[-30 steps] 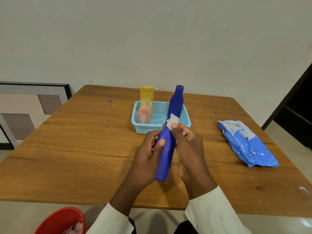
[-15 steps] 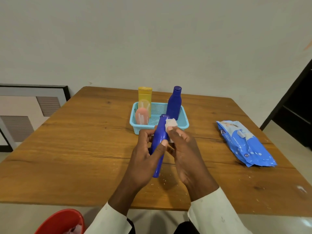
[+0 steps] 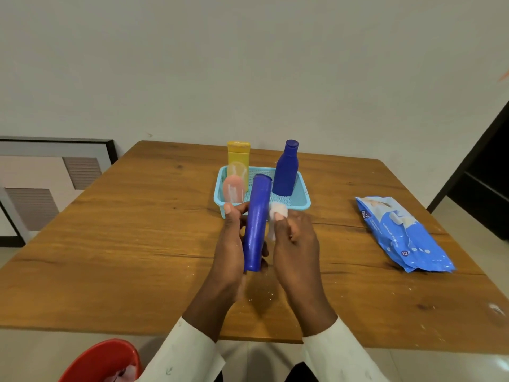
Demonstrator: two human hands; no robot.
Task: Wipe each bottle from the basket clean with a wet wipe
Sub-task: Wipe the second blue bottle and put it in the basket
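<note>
Right now the left hand [image 3: 234, 244] grips the blue tube [image 3: 256, 221], its fingers curled round the lower part, thumb up near the left edge; the tube is lifted off the table [image 3: 137, 244], in front of the basket [image 3: 301, 201], its long axis running almost straight away from the person and tilted slightly rightward at the far end. The right hand [image 3: 296, 244] sits just beside the tube on its right, thumb and fingertips pinching a small white wet wipe [image 3: 276, 213] that lies against the tube's upper right flank. So the wipe is the near neighbour of the far half; the next stroke, I judge, wants to run along that long axis, toward the top or back toward the left hand's grip, while the left hand turns the tube to offer an unwiped side. Behind, a dark blue bottle [image 3: 286, 169], a yellow bottle [image 3: 238, 155] and a pink bottle [image 3: 233, 188] stand in the basket, probably waiting their turn; the wipes pack [image 3: 405, 232] lies well apart on the right.
</note>
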